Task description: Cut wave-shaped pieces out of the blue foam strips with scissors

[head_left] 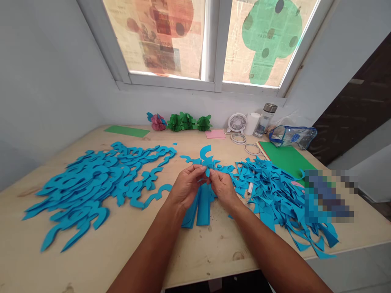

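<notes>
Cutouts [97,183] are lying well left of the fingers. The left hand [186,185] and right hand [222,188] are pinching a folded blue paper [203,205] between fingertips, its strips hanging below them. Scraps [275,191] are piling just right.

Two hands work at the table: one left hand [187,186] and one right hand [222,188]. Against the wall stand three green paper balls [187,121] and one pink paper ball [158,122]. One small fan [237,122], one bottle [265,119], two green sheets [286,158], one clear pouch [292,136]. The blue cutouts [100,183] and blue scraps [275,191] are too many to count.
</notes>
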`<act>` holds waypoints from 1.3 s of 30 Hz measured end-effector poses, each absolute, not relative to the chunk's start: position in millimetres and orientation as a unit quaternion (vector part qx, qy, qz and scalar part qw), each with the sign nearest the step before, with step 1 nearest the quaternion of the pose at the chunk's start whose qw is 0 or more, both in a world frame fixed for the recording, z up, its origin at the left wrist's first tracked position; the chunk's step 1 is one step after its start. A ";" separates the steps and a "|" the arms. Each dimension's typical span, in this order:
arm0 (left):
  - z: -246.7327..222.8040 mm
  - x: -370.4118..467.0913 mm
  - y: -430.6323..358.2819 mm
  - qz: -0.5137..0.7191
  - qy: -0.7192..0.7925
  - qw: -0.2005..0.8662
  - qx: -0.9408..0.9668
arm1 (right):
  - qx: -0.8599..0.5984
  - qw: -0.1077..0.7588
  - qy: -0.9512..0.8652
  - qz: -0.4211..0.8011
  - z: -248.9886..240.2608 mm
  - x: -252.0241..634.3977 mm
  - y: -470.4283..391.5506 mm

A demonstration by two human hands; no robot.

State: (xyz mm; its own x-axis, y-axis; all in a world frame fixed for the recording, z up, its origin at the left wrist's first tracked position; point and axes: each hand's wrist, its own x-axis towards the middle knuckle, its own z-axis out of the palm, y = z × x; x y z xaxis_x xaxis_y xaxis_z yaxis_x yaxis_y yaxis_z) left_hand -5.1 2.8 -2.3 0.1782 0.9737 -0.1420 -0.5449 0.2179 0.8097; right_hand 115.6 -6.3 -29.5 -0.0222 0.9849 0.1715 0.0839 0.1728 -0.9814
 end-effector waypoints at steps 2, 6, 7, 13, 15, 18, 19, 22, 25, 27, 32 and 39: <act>-2.1 -4.0 2.0 0.549 0.345 0.694 0.312 | -0.470 0.517 -0.564 0.440 -28.8 115.8 -6.6; -1.5 -1.4 0.1 0.557 0.343 0.687 0.317 | -0.477 0.515 -0.561 0.439 -28.0 116.4 -7.4; -1.3 -0.7 -0.3 0.558 0.343 0.686 0.317 | -0.479 0.514 -0.561 0.437 -27.8 116.5 -7.7; 0.3 2.0 -1.5 0.563 0.341 0.687 0.307 | -0.484 0.516 -0.564 0.426 -27.6 116.8 -8.3; 0.8 2.6 -1.8 0.563 0.339 0.689 0.304 | -0.485 0.519 -0.563 0.423 -27.6 116.7 -8.0; 1.0 3.3 -2.3 0.565 0.337 0.692 0.297 | -0.483 0.523 -0.561 0.422 -28.4 116.3 -7.5; 0.9 3.5 -2.6 0.566 0.337 0.693 0.294 | -0.482 0.525 -0.560 0.422 -29.0 116.0 -7.4; 0.8 4.4 -3.7 0.569 0.335 0.695 0.285 | -0.483 0.532 -0.551 0.424 -31.2 115.1 -7.2; 0.6 5.2 -4.7 0.568 0.335 0.698 0.277 | -0.482 0.536 -0.545 0.429 -33.6 114.5 -7.2; 0.3 5.6 -4.9 0.569 0.333 0.700 0.275 | -0.482 0.536 -0.543 0.431 -34.5 114.6 -7.2; -0.6 6.4 -4.2 0.570 0.333 0.700 0.273 | -0.475 0.537 -0.547 0.432 -33.7 115.4 -7.3; 1.8 6.9 -5.7 0.569 0.334 0.704 0.262 | -0.478 0.541 -0.551 0.419 -31.7 115.5 -8.2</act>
State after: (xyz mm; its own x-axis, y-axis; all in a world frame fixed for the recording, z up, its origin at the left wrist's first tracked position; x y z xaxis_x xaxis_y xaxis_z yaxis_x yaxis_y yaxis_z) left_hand 6.9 -5.7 1.8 0.1285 0.9766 -0.1727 -0.6264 0.2149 0.7493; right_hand 115.5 -8.2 -31.7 0.0415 0.9798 0.1958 0.0745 0.1924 -0.9785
